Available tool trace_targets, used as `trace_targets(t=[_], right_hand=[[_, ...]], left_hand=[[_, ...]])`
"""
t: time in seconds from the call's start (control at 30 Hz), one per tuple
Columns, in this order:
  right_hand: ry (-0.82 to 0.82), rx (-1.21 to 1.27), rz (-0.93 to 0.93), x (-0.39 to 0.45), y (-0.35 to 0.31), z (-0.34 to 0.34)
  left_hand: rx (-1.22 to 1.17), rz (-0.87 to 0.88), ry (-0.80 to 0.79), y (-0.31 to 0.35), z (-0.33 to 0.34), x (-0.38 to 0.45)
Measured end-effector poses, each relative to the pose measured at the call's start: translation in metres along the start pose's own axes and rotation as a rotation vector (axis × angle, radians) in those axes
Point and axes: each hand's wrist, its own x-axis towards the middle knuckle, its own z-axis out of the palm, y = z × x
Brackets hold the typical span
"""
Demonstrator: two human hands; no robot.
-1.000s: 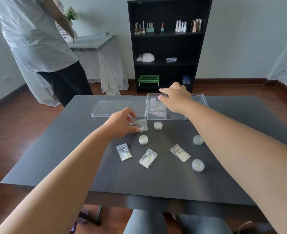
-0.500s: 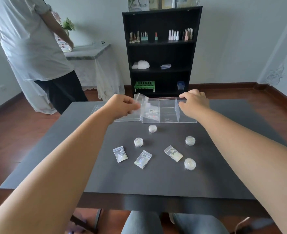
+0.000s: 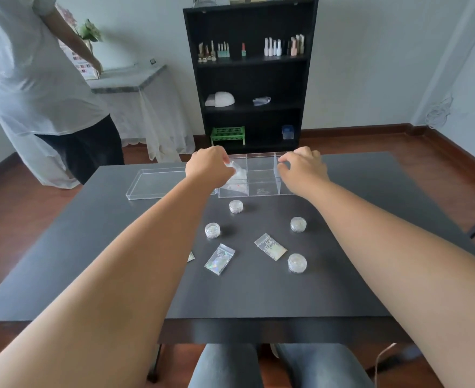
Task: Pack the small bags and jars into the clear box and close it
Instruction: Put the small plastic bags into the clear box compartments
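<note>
The clear box (image 3: 261, 189), split into compartments, stands open at the far middle of the dark table (image 3: 342, 289). My left hand (image 3: 207, 166) holds a small clear bag (image 3: 237, 170) over the box's left compartments, where other bags lie. My right hand (image 3: 303, 166) pinches the box's right divider wall. The box's clear lid (image 3: 152, 184) lies flat to the left. On the table sit several small round jars (image 3: 236, 206) (image 3: 212, 230) (image 3: 298, 224) (image 3: 297, 263) and small glitter bags (image 3: 219, 259) (image 3: 270, 246). Another bag (image 3: 190, 256) is mostly hidden by my left forearm.
A person in a white shirt (image 3: 32, 65) stands at the far left by a draped side table (image 3: 130, 79). A black shelf unit (image 3: 250, 74) with bottles and a green rack stands against the back wall. My knees (image 3: 272, 365) show below the table's near edge.
My left hand lifted the small bag off the table and carried it over the box's left side. My right hand shifted right along the box to the divider.
</note>
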Motion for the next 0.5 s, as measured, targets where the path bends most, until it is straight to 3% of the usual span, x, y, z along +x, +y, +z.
trace_targets(t=[0.17,0.33,0.4,0.5], right_hand=[[0.036,0.014,-0.031,-0.008,-0.001,-0.002],[0.204,0.26,-0.271,-0.035,-0.003,-0.022],[0.037,0.342,-0.304,-0.05,-0.001,-0.035],[-0.281,0.224,-0.288,-0.07,-0.005,-0.042]], left_hand=[[-0.049,-0.005,0.023,-0.001,0.001,-0.009],[-0.233,0.084,0.185,-0.025,-0.012,-0.036],[-0.279,0.087,0.127,-0.044,-0.02,-0.051],[-0.308,0.072,-0.046,-0.076,-0.034,-0.072]])
